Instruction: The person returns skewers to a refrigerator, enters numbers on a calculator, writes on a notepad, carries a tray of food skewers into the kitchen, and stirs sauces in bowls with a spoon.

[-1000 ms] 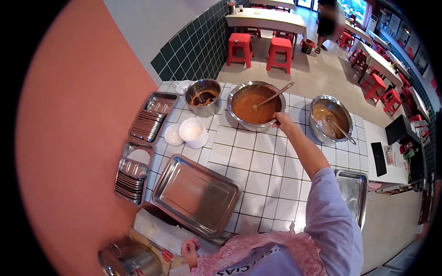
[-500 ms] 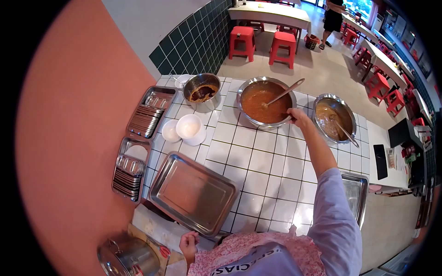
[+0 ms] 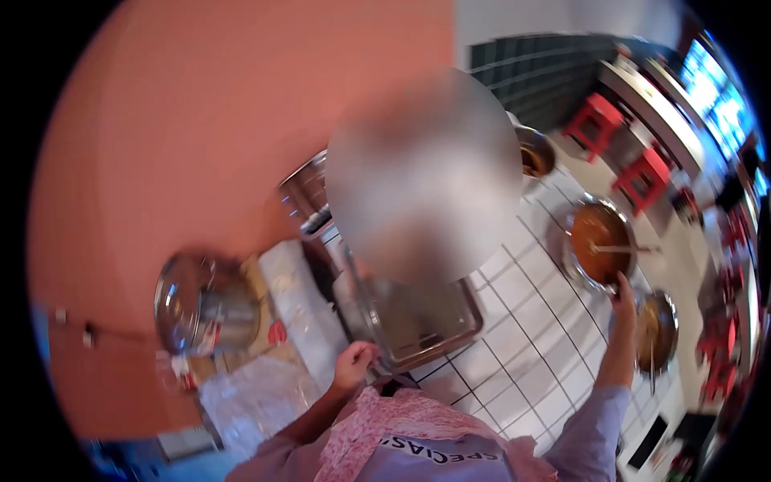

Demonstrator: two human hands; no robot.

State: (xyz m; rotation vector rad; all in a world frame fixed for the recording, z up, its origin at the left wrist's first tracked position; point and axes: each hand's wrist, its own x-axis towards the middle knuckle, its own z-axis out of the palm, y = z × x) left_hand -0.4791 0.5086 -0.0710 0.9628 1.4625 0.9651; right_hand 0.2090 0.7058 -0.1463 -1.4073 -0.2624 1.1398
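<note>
My right hand (image 3: 622,294) is closed on the near rim of a steel bowl (image 3: 575,261) of orange-red sauce. A long-handled ladle (image 3: 622,249) rests in that sauce, its bowl end hidden. Just beyond my right hand is a second steel bowl (image 3: 671,321) with brownish sauce and a utensil handle sticking out. My left hand (image 3: 353,365) is loosely curled, holding nothing I can see, beside the near corner of a steel tray (image 3: 426,325). A round blurred patch hides the tray's far part and the counter behind it.
A steel pot (image 3: 540,153) shows partly past the blur. To the left are a large lidded pot (image 3: 201,305), red scissors (image 3: 277,332) and clear plastic bags (image 3: 253,398). Red stools (image 3: 594,124) and tables stand beyond the white tiled counter (image 3: 514,321).
My view has swung left and tilted, so the counter sits further right. A blurred patch now covers the middle. My right hand stays on the sauce bowl's rim; my left is still by the tray.
</note>
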